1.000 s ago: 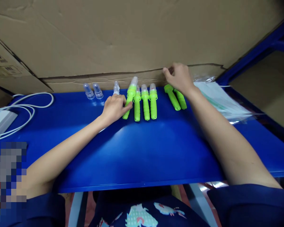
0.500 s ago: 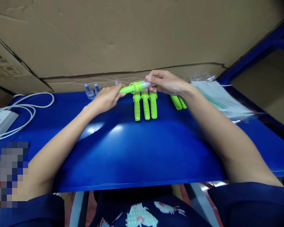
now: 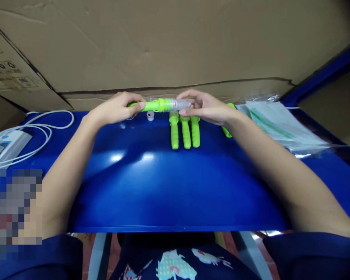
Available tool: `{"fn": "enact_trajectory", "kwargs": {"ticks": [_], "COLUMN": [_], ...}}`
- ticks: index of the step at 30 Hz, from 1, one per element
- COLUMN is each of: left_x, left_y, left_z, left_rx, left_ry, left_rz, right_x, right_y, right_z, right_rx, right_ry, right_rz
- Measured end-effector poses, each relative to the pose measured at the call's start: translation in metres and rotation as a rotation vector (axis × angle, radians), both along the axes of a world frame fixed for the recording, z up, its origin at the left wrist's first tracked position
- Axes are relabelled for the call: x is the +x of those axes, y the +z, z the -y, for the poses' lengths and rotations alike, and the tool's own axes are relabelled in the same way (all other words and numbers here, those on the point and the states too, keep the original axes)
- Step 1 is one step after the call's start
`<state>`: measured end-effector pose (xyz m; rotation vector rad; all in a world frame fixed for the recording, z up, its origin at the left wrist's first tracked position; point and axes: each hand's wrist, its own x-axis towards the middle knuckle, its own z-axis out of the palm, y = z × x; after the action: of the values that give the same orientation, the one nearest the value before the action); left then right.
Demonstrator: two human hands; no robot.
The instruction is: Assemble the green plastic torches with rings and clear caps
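In the head view a lime-green handled stick [image 3: 153, 105] lies level above the table, with a yellow ring and a clear tube [image 3: 179, 104] on its right end. My left hand [image 3: 116, 108] is closed round the green handle, thumb in front. My right hand [image 3: 205, 108] curls its fingers round the tip of the clear tube. Just below, three similar green-handled sticks [image 3: 186, 134] lie side by side, their far ends partly hidden by my right hand. A small clear cap with a red dot [image 3: 150, 115] stands under the held stick.
Blue table [image 3: 163, 186] with a cardboard wall [image 3: 151, 46] behind it. At left lie a coiled white cable [image 3: 51, 126] and a white box [image 3: 13, 142]. On the right are a plastic bag [image 3: 274, 122] and another green handle [image 3: 228, 132], partly behind my right forearm.
My left hand has shifted left along with the green handle and turned more level. My right hand's fingers have spread a little along the clear tube. The view has moved slightly.
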<state>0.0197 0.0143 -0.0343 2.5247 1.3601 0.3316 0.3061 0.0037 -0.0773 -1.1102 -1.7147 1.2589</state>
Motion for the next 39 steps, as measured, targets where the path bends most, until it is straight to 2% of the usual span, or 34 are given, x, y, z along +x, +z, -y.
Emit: {"fn": "enact_trajectory", "kwargs": {"ticks": [2,4,8,14,19,22,24,27,31,35,39], "left_x": [-0.002,-0.004,-0.008,-0.002,0.009,0.004,-0.005,-0.022,-0.039,-0.04,-0.032], "left_y": [0.007,0.014,0.026,0.04,0.044,0.045,0.046,0.048,0.049,0.049,0.047], "left_z": [0.006,0.012,0.021,0.035,0.05,0.05,0.046,0.036,0.023,0.019,0.025], "left_rx": [0.113,0.212,0.37,0.686,0.78,0.876,0.946,0.963,0.979,0.978,0.962], "left_ry": [0.035,0.051,-0.015,-0.167,-0.095,-0.137,-0.132,-0.013,0.129,0.109,0.092], "left_rz": [-0.067,-0.095,-0.121,-0.053,0.022,0.014,0.009,0.019,0.019,0.015,0.03], "right_x": [-0.002,-0.004,-0.01,-0.013,-0.019,-0.024,-0.025,-0.021,-0.013,-0.019,-0.036], "right_y": [-0.002,-0.007,-0.021,-0.028,-0.03,-0.031,-0.032,-0.033,-0.032,-0.028,-0.02], "right_z": [0.001,0.0,-0.001,0.002,0.005,0.007,0.007,0.003,-0.005,-0.016,-0.034], "right_rx": [-0.027,-0.122,-0.251,-0.209,-0.206,-0.173,-0.127,-0.024,0.146,0.335,0.388], "right_ry": [0.003,0.044,0.158,0.221,0.287,0.292,0.249,0.108,-0.09,-0.23,-0.239], "right_rz": [-0.096,-0.163,-0.228,-0.273,-0.193,-0.156,-0.142,-0.073,0.213,0.479,0.615]}}
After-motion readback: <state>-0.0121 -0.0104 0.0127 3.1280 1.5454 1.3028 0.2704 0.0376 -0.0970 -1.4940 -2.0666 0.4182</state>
